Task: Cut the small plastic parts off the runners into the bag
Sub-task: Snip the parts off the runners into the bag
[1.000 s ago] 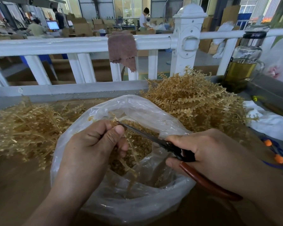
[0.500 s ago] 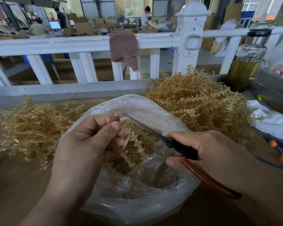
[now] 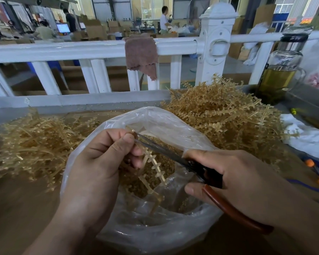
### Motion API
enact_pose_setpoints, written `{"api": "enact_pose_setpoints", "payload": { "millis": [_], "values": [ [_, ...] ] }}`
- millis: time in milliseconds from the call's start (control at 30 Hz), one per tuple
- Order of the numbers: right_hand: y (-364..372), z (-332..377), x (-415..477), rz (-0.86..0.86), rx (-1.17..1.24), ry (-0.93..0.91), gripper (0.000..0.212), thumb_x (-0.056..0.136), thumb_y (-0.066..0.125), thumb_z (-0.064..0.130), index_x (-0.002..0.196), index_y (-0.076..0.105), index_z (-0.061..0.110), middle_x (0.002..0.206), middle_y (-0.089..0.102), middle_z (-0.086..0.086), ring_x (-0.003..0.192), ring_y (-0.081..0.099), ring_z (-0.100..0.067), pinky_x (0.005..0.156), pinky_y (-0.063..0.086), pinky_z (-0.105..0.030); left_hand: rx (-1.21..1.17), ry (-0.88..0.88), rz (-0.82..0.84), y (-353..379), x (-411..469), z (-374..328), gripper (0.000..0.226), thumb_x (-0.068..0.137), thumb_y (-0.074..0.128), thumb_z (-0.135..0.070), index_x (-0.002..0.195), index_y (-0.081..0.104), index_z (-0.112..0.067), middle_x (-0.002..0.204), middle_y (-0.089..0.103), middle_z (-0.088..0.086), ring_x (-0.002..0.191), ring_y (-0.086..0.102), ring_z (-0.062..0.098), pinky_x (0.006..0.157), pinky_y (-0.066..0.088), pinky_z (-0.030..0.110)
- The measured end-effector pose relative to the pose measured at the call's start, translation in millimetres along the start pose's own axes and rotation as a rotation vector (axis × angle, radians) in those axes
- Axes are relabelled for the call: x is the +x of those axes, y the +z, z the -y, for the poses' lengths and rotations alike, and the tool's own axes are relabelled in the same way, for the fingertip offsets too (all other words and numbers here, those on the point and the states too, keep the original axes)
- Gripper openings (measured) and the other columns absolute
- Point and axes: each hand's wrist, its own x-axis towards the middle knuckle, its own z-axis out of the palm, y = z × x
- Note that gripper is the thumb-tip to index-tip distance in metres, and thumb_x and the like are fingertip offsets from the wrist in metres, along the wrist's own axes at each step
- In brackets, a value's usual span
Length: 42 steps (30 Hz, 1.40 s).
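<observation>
One runner [image 3: 153,163] hangs over the open bag [image 3: 155,223], pinched by the left hand [image 3: 99,162]. Right hand [image 3: 234,183] grips the scissors [image 3: 160,148], blades near its top; snipping is underway, next a squeeze.

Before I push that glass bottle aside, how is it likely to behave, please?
The bottle is tall and narrow, so a push near its cap may tip it. It looks half full of yellow liquid, so probably fairly heavy. Being glass, likely slippery and breakable.
</observation>
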Motion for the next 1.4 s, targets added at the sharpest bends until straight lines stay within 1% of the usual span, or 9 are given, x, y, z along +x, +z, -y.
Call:
{"api": "enact_pose_setpoints", "payload": {
  "millis": [267, 367, 433, 500, 867, 1033, 1133, 1300, 1400],
  "values": [
    [-0.6, 2.0, -0.2, -0.023, -0.002, -0.004, 0.061, 0.074, 0.040, 0.079, 0.124, 0.045, 0.043, 0.100, 0.069, 0.019, 0.087, 0.065, 0.000, 0.068, 0.056, -0.026, 0.035, 0.038, 0.018, 2.0, -2.6, 1.2, 0.019, 0.089, 0.063, -0.026, 0.072, 0.066, -0.019, 0.073, 0.063, 0.008, 0.062, 0.057, 0.017, 0.058, 0.049, 0.020],
    [-0.6, 1.8, 0.0, -0.041, 0.000, -0.011, 0.060, 0.076, 0.043, 0.076, 0.122, 0.052, 0.040, 0.092, 0.070, 0.020, 0.080, 0.065, 0.002, 0.065, 0.053, -0.024, 0.048, 0.043, 0.018, 2.6, -2.7, 1.4, 0.019, 0.090, 0.063, -0.027, 0.072, 0.066, -0.020, 0.073, 0.064, 0.007, 0.062, 0.057, 0.016, 0.059, 0.049, 0.021],
    [-0.2, 1.5, 0.1, -0.059, -0.010, -0.023, 0.059, 0.077, 0.044, 0.074, 0.122, 0.054, 0.038, 0.087, 0.070, 0.021, 0.078, 0.065, 0.002, 0.069, 0.051, -0.022, 0.051, 0.044, 0.020, 2.6, -2.8, 1.5, 0.020, 0.091, 0.062, -0.026, 0.072, 0.066, -0.021, 0.073, 0.064, 0.006, 0.062, 0.057, 0.017, 0.060, 0.050, 0.021],
    [-0.3, 1.3, -0.1, -0.087, -0.025, -0.031, 0.059, 0.077, 0.045, 0.073, 0.123, 0.051, 0.037, 0.088, 0.071, 0.020, 0.080, 0.065, 0.001, 0.074, 0.049, -0.020, 0.056, 0.044, 0.018, 2.8, -3.3, 1.6, 0.020, 0.091, 0.063, -0.027, 0.072, 0.067, -0.021, 0.073, 0.064, 0.005, 0.063, 0.057, 0.017, 0.061, 0.050, 0.022],
    [-4.4, 4.4, -0.5, -0.053, -0.041, -0.023, 0.060, 0.080, 0.045, 0.070, 0.124, 0.061, 0.033, 0.092, 0.073, 0.016, 0.078, 0.067, -0.001, 0.068, 0.053, -0.023, 0.053, 0.018, -0.011, 4.3, -4.0, 1.5, 0.019, 0.088, 0.065, -0.029, 0.072, 0.068, -0.021, 0.071, 0.065, 0.004, 0.061, 0.059, 0.015, 0.058, 0.050, 0.020],
    [-3.8, 6.7, -0.3, -0.054, -0.047, -0.016, 0.059, 0.081, 0.046, 0.068, 0.127, 0.061, 0.033, 0.088, 0.072, 0.016, 0.076, 0.066, 0.000, 0.066, 0.053, -0.023, 0.046, -0.006, -0.035, 4.0, -4.3, 0.6, 0.018, 0.087, 0.066, -0.030, 0.071, 0.069, -0.022, 0.071, 0.066, 0.005, 0.061, 0.060, 0.014, 0.056, 0.050, 0.021],
    [-4.0, 8.4, -0.9, -0.055, -0.039, -0.010, 0.060, 0.080, 0.047, 0.067, 0.127, 0.062, 0.033, 0.090, 0.073, 0.015, 0.078, 0.067, -0.001, 0.069, 0.053, -0.022, 0.036, -0.010, -0.041, 5.3, -4.5, -0.8, 0.019, 0.089, 0.073, -0.027, 0.070, 0.069, -0.023, 0.071, 0.066, 0.004, 0.060, 0.059, 0.013, 0.056, 0.051, 0.020],
    [-2.1, 8.3, -0.7, -0.050, -0.026, -0.005, 0.059, 0.080, 0.048, 0.065, 0.126, 0.064, 0.032, 0.087, 0.073, 0.016, 0.073, 0.066, 0.002, 0.068, 0.052, -0.019, 0.000, -0.011, -0.052, 8.1, -4.7, -2.9, 0.018, 0.086, 0.064, -0.027, 0.069, 0.067, -0.021, 0.070, 0.065, 0.005, 0.058, 0.058, 0.013, 0.056, 0.050, 0.019],
    [1.2, 6.4, -0.7, -0.074, 0.034, 0.005, 0.056, 0.078, 0.049, 0.069, 0.124, 0.059, 0.038, 0.091, 0.074, 0.015, 0.079, 0.067, 0.000, 0.070, 0.053, -0.023, 0.011, -0.004, -0.050, 8.1, -4.9, -3.4, 0.020, 0.087, 0.065, -0.027, 0.068, 0.067, -0.023, 0.070, 0.065, 0.006, 0.059, 0.058, 0.014, 0.057, 0.051, 0.019]
  ]
}}
